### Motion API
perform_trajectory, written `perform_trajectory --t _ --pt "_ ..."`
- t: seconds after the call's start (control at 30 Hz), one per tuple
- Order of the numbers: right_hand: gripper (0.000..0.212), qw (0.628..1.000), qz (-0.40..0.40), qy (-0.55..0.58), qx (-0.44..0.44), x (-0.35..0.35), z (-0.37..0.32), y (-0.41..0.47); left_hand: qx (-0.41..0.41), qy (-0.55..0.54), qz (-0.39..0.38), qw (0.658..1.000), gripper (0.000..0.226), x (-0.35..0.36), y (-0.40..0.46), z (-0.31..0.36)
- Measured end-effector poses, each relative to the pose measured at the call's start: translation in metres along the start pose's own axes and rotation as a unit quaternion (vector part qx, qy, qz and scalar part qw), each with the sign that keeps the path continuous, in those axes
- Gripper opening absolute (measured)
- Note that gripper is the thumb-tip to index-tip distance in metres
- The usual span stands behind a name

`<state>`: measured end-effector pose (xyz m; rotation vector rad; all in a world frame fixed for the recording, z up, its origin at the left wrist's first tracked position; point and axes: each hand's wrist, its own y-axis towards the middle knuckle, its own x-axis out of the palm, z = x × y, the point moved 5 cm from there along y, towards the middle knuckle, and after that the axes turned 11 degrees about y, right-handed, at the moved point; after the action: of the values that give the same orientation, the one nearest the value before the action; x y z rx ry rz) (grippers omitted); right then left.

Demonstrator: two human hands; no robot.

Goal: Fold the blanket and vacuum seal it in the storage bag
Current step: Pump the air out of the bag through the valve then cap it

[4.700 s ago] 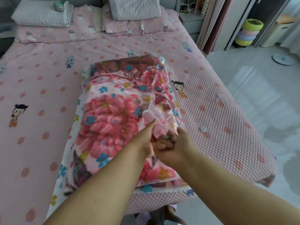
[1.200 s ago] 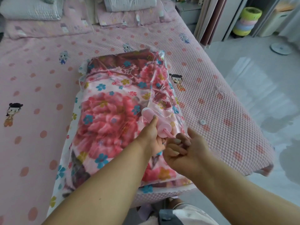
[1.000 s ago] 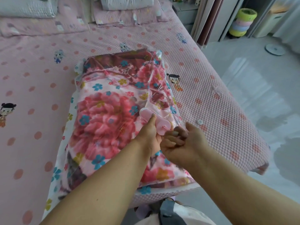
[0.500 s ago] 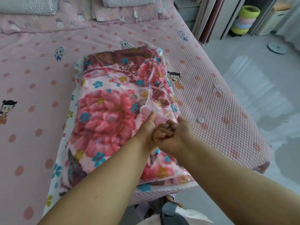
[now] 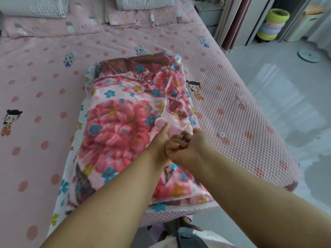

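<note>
Both forearms are bare from the lower edge of the picture up to the wrists, with no sleeves, watch, bracelet or rings in sight. The left hand (image 5: 161, 140) has a short, plain thumbnail. The right hand (image 5: 186, 147) has short fingernails (image 5: 179, 136) that look pale and unpainted, though blur hides finer detail. At the bottom of the view a light, off-white garment (image 5: 206, 241) shows, with a grey-blue patch (image 5: 186, 237) on it; its exact cut cannot be made out.

Blanket (image 5: 114, 129) inside storage bag (image 5: 71, 169) on bed (image 5: 35, 83), pillows (image 5: 32, 6) behind, cap (image 5: 221, 134) to its right.
</note>
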<state>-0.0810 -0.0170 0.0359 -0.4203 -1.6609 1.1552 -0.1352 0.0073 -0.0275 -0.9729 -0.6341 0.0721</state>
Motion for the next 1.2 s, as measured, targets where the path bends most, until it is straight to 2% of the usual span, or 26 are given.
perform_trajectory --t 0.07,0.17,0.27,0.37,0.43,0.5,0.57,0.67,0.77,0.83,0.9,0.97,1.03,1.1,1.2 --pt "0.066 0.999 -0.025 -0.001 0.033 -0.014 -0.001 -0.026 0.015 0.032 -0.005 0.999 0.066 -0.004 0.002 -0.003" --pt "0.067 0.999 -0.016 -0.014 0.043 -0.028 -0.005 -0.051 0.05 0.041 0.043 0.997 0.057 -0.012 0.001 -0.001" --pt "0.068 1.0 -0.009 -0.009 0.006 -0.015 -0.001 -0.027 0.001 0.031 0.023 0.999 0.07 -0.004 -0.004 -0.004" --pt "0.068 0.999 0.011 -0.025 -0.017 -0.007 0.006 -0.003 -0.021 0.014 0.017 1.0 0.066 -0.001 -0.01 -0.006" --pt "0.066 0.999 -0.017 -0.03 -0.006 -0.015 0.002 -0.013 -0.01 0.027 0.0 1.0 0.068 -0.001 -0.005 -0.007" --pt "0.066 0.999 -0.031 -0.024 0.022 -0.029 -0.002 -0.04 0.028 0.048 0.016 0.998 0.058 -0.007 -0.001 -0.006" --pt "0.066 0.999 -0.011 -0.027 0.029 -0.038 -0.005 -0.062 0.047 0.062 0.039 0.996 0.052 -0.013 0.004 -0.005" --pt "0.067 1.0 -0.015 -0.001 0.016 -0.025 -0.004 -0.046 0.031 0.054 0.035 0.997 0.066 -0.007 0.0 -0.004" --pt "0.065 0.999 0.024 -0.03 -0.02 -0.005 0.005 -0.013 -0.015 0.014 0.021 1.0 0.077 0.001 -0.006 -0.003" --pt "0.066 0.998 -0.009 -0.055 -0.038 -0.005 0.0 -0.014 -0.013 0.001 0.007 1.0 0.071 -0.001 -0.003 -0.003" --pt "0.067 0.999 -0.041 -0.028 0.008 -0.015 0.0 -0.042 0.018 0.041 0.02 0.999 0.066 -0.006 -0.004 -0.001" --pt "0.067 0.999 -0.021 -0.033 0.018 -0.028 -0.003 -0.067 0.043 0.058 0.037 0.997 0.054 -0.013 0.0 0.0" --pt "0.067 0.999 -0.018 -0.021 0.018 -0.029 -0.007 -0.069 0.046 0.069 0.054 0.995 0.054 -0.011 -0.004 0.0" --pt "0.067 1.0 -0.014 -0.003 -0.001 -0.018 -0.003 -0.045 0.026 0.052 0.059 0.997 0.055 -0.005 -0.004 -0.001" --pt "0.066 0.999 0.02 -0.04 -0.03 -0.005 0.005 -0.011 -0.02 0.018 0.04 0.999 0.063 -0.001 -0.009 -0.006"
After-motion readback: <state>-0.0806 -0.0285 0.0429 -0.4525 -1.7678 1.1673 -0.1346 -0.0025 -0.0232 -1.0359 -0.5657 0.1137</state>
